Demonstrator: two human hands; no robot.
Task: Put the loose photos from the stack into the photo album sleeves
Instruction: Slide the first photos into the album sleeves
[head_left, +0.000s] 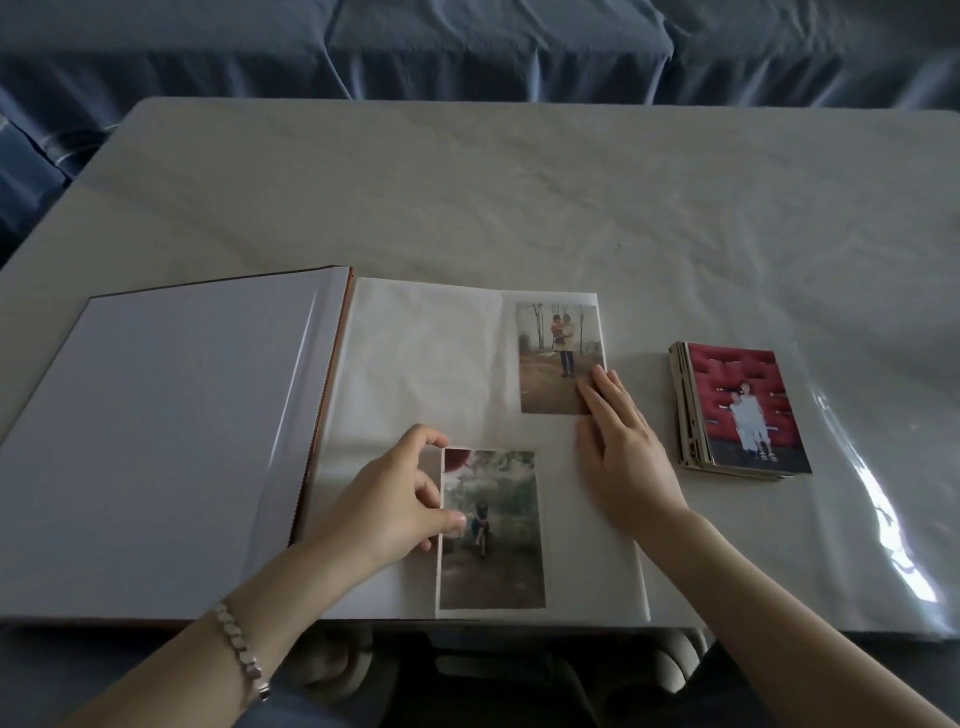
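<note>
My left hand (395, 499) pinches the left edge of the lower photo (493, 535) between thumb and forefinger, the other fingers curled loosely underneath. The print lies upright on the right-hand page (426, 364) of the open album (156, 426), near the page's front edge. My right hand (623, 457) rests flat on the same page, fingers straight and close together, its fingertips (597, 376) touching the lower right corner of the upper photo (558, 358), which sits at the page's far right corner. The stack (743, 410) of loose photos waits on the table (467, 182) just right of the album, a red-backed print on top, apparently resting on the clear film (883, 519) that lies folded out to that side.

As I judge it, the step in hand is squaring the lower photo on the page. To do it well I should hold only the white border, so no fingerprint lands on the picture, and nudge rather than lift. Its edges want to run parallel to the page edges and to the upper print, with an even gap between the two. My flat right hand should bear down lightly, so the upper photo and the page do not creep while the left hand works. Only once both prints lie true would I bring the film across, smoothing from the spine outward so no air is trapped
</note>
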